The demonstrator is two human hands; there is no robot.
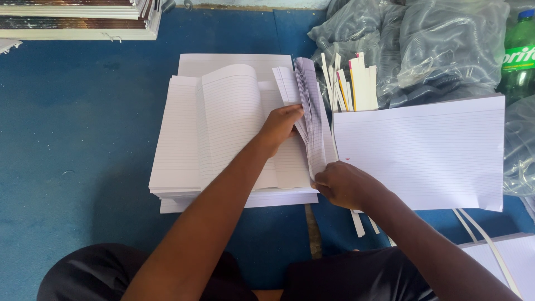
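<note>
- Overhead, head view: person seated on a blue floor (72, 167), working over a stack of ruled paper (184, 139) that lies near the middle of the floor area in view.
- A bundle of ruled sheets (312, 120) stands up on edge at the right side of that stack, fanned slightly, tops leaning toward the far edge of the floor.
- Left hand (280, 127): fingers closed against the left face of the bundle, pressing into the sheets; thumb side hidden, so the full grip cannot be told.
- Right hand (345, 185): clamped on the near lower edge of the bundle, fingers curled under it.
- One loose curved sheet (231, 106) arches up from the stack, just left of the left hand.
- To the right, touching or just beside the bundle, a large flat ruled sheet pile (423, 150) lies on the floor.
- Behind the bundle: narrow white paper strips (356, 86), upright; more strips (485, 239) lie near the right knee.
- Far right corner: clear plastic bags (440, 44) and a green bottle (521, 56). Far left corner: stacked books (83, 19).
- Handling judgement: bundle is light and floppy, sheets slide against each other and crease easily; likely best held along the bottom edge with a second hand steadying the face.
</note>
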